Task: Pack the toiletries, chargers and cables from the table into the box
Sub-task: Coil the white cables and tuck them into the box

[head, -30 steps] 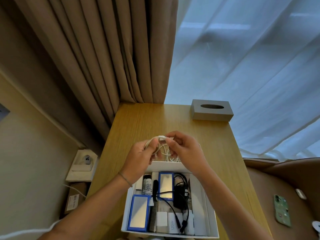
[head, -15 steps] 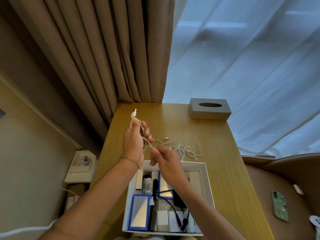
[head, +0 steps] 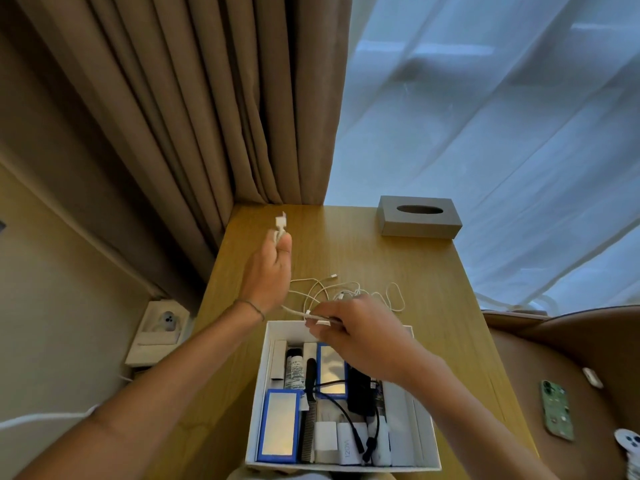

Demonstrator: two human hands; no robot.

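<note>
A tangle of white cables (head: pixel 349 292) lies on the wooden table (head: pixel 398 265) just beyond the white box (head: pixel 263 382). My left hand (head: pixel 268 271) is raised over the table's left side and pinches one cable end, its white plug (head: pixel 280 223) sticking up above the fingers. My right hand (head: pixel 356 332) hovers over the box's far rim and pinches a stretch of white cable near another plug. The box holds two blue-framed packs, a small bottle, a black comb, white chargers and a black cable.
A grey tissue box (head: pixel 419 216) stands at the table's far right corner. Beige curtains hang behind the table, on the left. A brown chair at the right carries a green phone (head: pixel 556 410). A white socket unit (head: pixel 162 327) sits low on the left wall.
My left hand has gone up and away to the left, drawing one cable end out of the tangle. My right hand has slid to the box's far rim, gripping the cable lower down.
</note>
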